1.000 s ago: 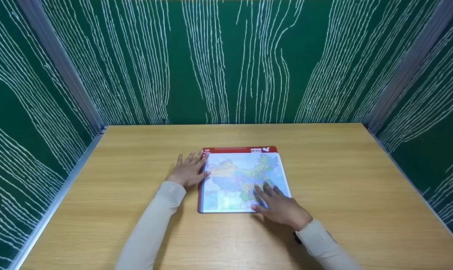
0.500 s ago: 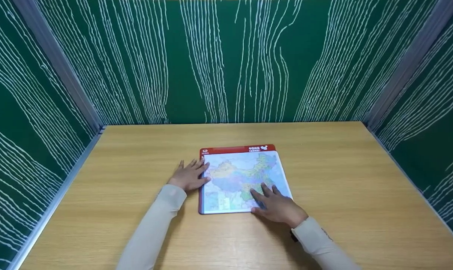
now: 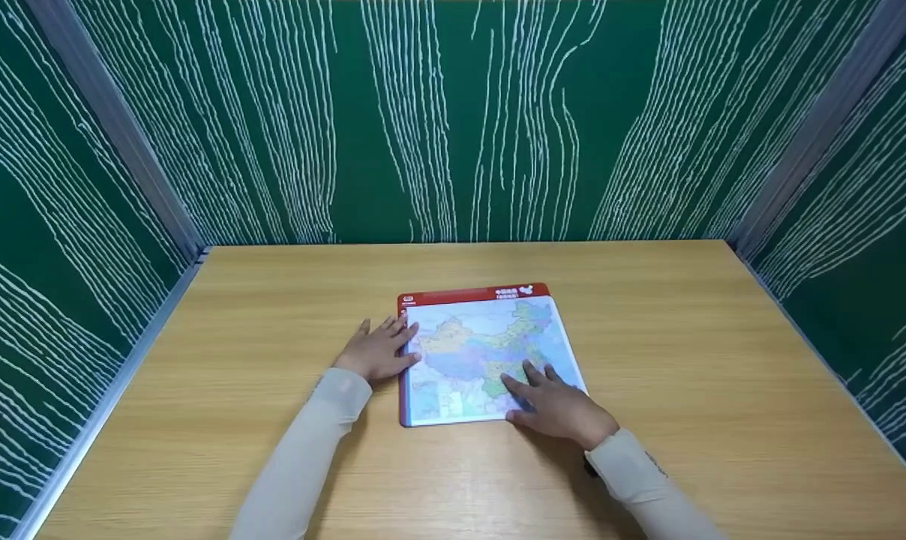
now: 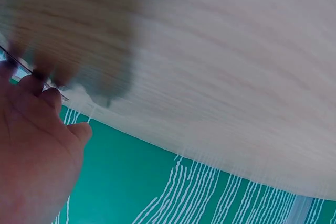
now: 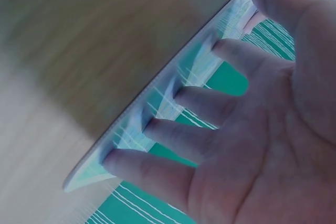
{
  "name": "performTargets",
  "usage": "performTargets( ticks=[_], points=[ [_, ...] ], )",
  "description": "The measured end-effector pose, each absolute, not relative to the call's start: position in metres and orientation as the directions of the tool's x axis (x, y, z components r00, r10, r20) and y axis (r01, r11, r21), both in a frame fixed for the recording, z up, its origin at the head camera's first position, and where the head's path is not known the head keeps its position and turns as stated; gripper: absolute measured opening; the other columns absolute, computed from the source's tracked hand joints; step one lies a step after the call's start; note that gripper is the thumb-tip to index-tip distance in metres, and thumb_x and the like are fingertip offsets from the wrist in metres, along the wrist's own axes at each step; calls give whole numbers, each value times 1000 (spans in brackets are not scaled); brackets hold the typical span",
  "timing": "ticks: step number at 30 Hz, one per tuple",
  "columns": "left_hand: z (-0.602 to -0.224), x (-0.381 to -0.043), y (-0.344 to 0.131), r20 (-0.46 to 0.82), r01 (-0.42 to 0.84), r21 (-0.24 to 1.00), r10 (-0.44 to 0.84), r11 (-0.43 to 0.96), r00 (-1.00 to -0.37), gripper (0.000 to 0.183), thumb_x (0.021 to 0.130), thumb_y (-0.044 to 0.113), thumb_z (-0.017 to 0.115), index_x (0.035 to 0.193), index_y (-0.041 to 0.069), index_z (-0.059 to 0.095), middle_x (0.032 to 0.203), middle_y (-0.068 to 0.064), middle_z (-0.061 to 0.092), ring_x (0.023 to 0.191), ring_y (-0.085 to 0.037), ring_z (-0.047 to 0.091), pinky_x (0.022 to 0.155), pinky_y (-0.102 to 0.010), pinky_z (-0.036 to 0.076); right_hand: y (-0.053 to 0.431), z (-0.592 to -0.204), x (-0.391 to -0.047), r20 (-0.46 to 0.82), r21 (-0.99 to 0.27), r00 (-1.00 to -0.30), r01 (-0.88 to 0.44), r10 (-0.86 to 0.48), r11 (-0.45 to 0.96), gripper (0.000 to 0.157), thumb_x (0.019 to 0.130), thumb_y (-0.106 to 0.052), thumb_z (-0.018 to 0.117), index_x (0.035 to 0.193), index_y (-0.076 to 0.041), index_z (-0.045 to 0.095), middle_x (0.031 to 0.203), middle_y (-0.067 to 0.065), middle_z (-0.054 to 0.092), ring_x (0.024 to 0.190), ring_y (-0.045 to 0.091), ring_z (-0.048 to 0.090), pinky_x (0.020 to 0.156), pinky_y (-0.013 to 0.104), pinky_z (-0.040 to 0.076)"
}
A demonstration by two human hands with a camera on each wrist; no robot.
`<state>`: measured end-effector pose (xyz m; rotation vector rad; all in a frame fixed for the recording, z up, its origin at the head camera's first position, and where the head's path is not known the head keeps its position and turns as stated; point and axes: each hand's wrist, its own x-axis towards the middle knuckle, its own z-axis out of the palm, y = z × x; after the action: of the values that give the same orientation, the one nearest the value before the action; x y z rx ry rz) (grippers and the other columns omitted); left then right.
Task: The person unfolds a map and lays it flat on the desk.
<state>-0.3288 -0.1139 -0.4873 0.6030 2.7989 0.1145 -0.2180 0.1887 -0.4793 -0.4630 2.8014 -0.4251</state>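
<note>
A thin, flat map board (image 3: 468, 330) with a red top strip and a coloured map lies on the wooden table. My left hand (image 3: 378, 352) is spread at its left edge, the fingertips and thumb touching the border. My right hand (image 3: 565, 411) rests with spread fingers on the lower right of the map, covering that corner. From the right wrist view, the fingertips of the right hand (image 5: 252, 124) press on the glossy face of the board (image 5: 131, 124). In the left wrist view the left hand (image 4: 37, 150) shows at the left side, its fingertips dim against the board's edge.
The wooden table (image 3: 685, 330) reaches to a green back wall (image 3: 393, 135) with white wavy lines. Similar green panels stand on the left and right, with grey posts (image 3: 123, 127) at the corners.
The board has turned slightly, its top right corner moving away from me. My left hand has slid a little nearer along the left edge. The right hand has shifted slightly with the board.
</note>
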Motion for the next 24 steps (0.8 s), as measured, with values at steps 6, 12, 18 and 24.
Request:
performTargets(
  ticks=[6,12,18,24],
  points=[
    [-488,-327,-115,-245,399,133,420,907,-874,73,91,66,39,153,33,17,162,6,10,150,-19,6,121,-52,3,193,-480,-222,-220,-349,-909,-266,-355,899,60,93,-42,59,148,-24,39,158,18,24,143,49,18,106,65,32],
    [-488,-322,-118,-231,410,129,430,903,-873,75,90,67,39,153,32,17,161,6,12,150,-20,7,121,-51,4,196,-480,-224,-235,-361,-906,-254,-351,897,60,92,-42,60,147,-27,40,159,14,23,144,45,17,108,64,30],
    [-488,-319,-120,-223,416,130,436,900,-872,76,90,67,40,153,31,17,161,6,13,150,-19,7,121,-51,4,200,-477,-225,-234,-370,-904,-259,-359,892,60,92,-42,61,147,-27,41,159,13,24,145,45,17,109,63,29],
    [-488,-317,-120,-218,419,139,440,897,-871,77,90,66,41,153,29,19,161,3,14,150,-20,9,121,-51,5,203,-477,-228,-229,-381,-901,-264,-367,886,59,92,-43,60,146,-29,41,159,11,23,146,43,16,109,64,28]
  ],
)
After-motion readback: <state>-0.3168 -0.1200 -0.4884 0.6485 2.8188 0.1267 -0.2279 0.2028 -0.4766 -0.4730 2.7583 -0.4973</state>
